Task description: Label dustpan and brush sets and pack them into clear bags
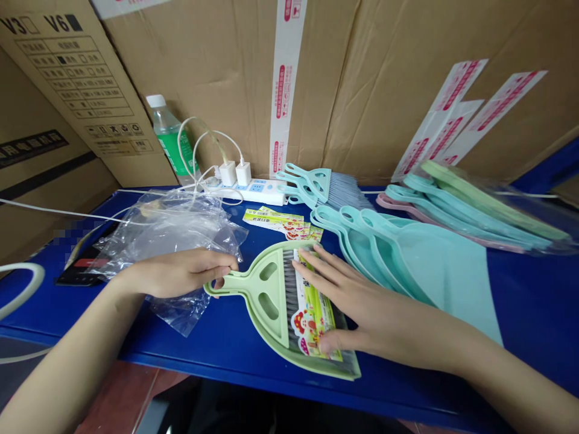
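Note:
A light green dustpan (266,343) lies at the front of the blue table, with a matching green hand brush (268,289) nested in it. My left hand (190,272) grips the two handles at their looped ends, fingers closed. Across the grey bristles lies a colourful printed label card (314,307). Resting on that card, my right hand (357,301) has its fingers spread and covers part of the bristles and the pan's right side. Clear plastic bags (176,235) are heaped beside my left hand.
Stacked turquoise dustpans (434,253) and turquoise brushes (316,184) lie behind my right hand. Bagged sets (470,211) sit at the far right. More label cards (280,223), a power strip (257,191) with cables and a bottle (169,138) stand before large cardboard boxes (217,72).

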The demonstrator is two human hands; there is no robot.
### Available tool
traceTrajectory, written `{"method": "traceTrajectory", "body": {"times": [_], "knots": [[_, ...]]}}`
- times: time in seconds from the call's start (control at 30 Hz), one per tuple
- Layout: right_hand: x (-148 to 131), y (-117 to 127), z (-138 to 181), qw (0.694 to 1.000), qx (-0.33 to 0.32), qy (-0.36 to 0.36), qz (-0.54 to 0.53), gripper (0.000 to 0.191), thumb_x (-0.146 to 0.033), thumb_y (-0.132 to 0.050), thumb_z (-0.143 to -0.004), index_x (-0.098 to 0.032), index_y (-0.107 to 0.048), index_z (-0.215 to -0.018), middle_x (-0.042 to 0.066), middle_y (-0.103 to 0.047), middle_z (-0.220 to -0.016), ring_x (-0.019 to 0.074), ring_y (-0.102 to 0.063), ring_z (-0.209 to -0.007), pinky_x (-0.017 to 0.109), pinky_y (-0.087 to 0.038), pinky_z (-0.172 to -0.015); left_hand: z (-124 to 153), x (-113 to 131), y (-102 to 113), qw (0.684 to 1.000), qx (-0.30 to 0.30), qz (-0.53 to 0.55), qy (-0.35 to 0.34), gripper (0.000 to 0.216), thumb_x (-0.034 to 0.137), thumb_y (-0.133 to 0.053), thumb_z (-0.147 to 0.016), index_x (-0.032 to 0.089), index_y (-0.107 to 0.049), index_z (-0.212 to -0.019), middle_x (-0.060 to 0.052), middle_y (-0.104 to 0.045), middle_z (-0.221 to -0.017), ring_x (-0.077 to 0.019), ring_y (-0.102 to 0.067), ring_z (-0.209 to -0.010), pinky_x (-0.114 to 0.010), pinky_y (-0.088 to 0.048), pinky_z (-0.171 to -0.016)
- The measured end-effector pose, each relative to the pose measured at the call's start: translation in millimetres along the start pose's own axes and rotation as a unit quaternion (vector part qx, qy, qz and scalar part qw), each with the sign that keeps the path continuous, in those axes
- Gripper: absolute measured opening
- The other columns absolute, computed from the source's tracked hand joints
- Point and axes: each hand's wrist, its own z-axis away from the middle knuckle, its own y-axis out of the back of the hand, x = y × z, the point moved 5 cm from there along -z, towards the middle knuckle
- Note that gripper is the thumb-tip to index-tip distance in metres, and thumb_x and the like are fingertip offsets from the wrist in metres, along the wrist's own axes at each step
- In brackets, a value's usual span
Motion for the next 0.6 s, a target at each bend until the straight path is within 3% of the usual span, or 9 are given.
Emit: {"method": "traceTrajectory", "body": {"times": [0.27, 0.43, 0.6], "knots": [[0.6, -0.7, -1.4, 1.0, 0.019, 0.009, -0.002, 0.097, -0.076, -0.047, -0.084, -0.022, -0.008, -0.156, 0.006, 0.006, -0.163, 0.0343, 0.011, -0.147, 0.059, -0.008, -0.118, -2.3, 4.4, -1.5, 1.0, -0.029, -0.007, -0.005, 0.032, 0.036, -0.035, -0.097, 0.017, -0.059, -0.088, -0.002, -0.057, -0.076, -0.0166, -0.052, -0.071, -0.027, -0.041, -0.067], [0.5, 0.7, 0.1, 1.0, 0.016, 0.013, -0.019, 0.097, -0.075, -0.048, -0.084, -0.025, -0.006, -0.155, 0.005, 0.007, -0.164, 0.0341, 0.011, -0.148, 0.058, -0.009, -0.118, -3.2, 3.3, -0.4, 1.0, -0.014, -0.016, -0.004, 0.033, 0.038, -0.035, -0.097, 0.017, -0.059, -0.088, -0.002, -0.058, -0.077, -0.0166, -0.051, -0.071, -0.027, -0.041, -0.067], [-1.0, 2.9, 2.4, 0.998, 0.045, 0.044, -0.022, 0.084, -0.069, -0.041, -0.091, -0.027, -0.009, -0.156, 0.002, 0.003, -0.164, 0.0317, 0.006, -0.149, 0.055, -0.01, -0.12, -3.8, 3.0, -0.8, 1.0, -0.01, -0.006, -0.003, 0.035, 0.041, -0.035, -0.098, 0.017, -0.06, -0.09, -0.002, -0.059, -0.079, -0.0159, -0.051, -0.072, -0.026, -0.042, -0.068]]}}
